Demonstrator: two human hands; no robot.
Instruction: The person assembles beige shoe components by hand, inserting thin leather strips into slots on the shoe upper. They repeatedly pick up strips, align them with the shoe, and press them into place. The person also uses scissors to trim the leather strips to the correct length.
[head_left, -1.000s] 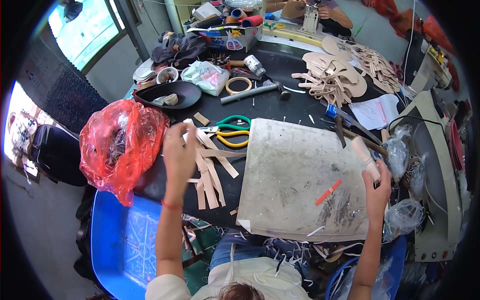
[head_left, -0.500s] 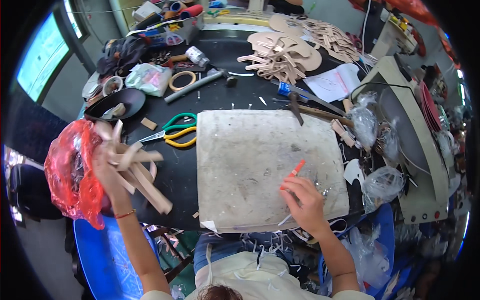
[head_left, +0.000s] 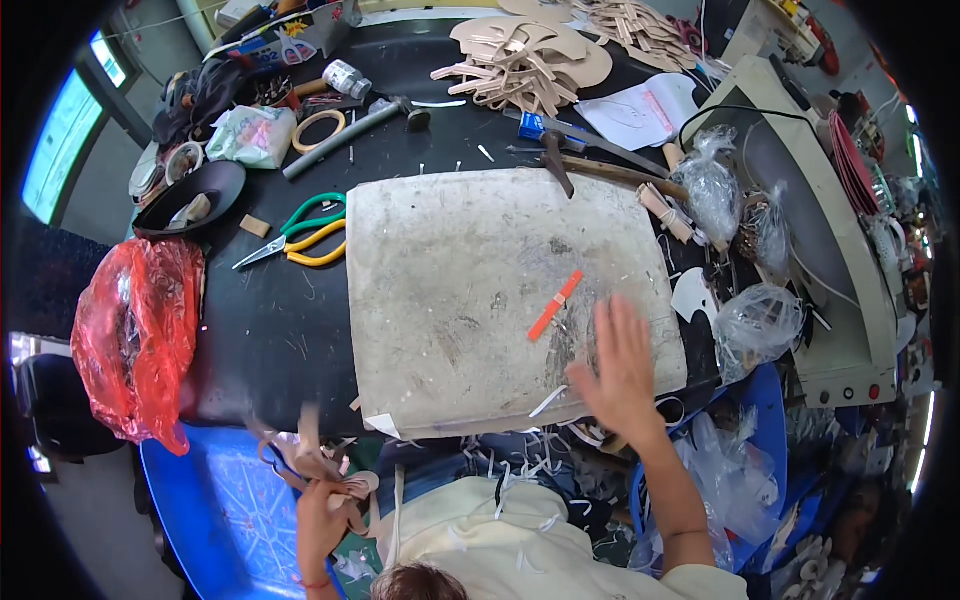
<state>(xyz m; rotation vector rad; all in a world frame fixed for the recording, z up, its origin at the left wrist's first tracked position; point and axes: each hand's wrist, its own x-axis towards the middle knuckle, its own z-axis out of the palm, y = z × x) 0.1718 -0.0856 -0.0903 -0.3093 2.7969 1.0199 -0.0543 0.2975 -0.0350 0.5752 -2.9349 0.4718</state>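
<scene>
Below the table's front edge, beside the blue plastic bin [head_left: 190, 500], my left hand [head_left: 322, 525] is closed round a bunch of beige leather-like strips [head_left: 305, 455]. Some strip ends are blurred by motion. My right hand [head_left: 622, 365] is over the right part of the worn whitish work board [head_left: 430, 270], holding nothing, its fingers stretched out and slightly smeared. Just left of its fingertips, an orange strip [head_left: 556, 304] with a paler band round its middle lies on the board. A thin white strip [head_left: 547, 401] rests near the board's front edge, by my right wrist.
Left of the board lie scissors [head_left: 300, 240] with green and yellow handles. A red plastic bag [head_left: 135, 340] sits at the table's left edge. Hammers [head_left: 556, 160] and a stack of beige cut pieces [head_left: 525, 60] are farther back. Clear plastic bags [head_left: 762, 320] crowd the right side.
My left hand has carried the beige strips from beside the red bag down past the table's front edge. My right hand has let go of the orange strip, opened and moved slightly right.
</scene>
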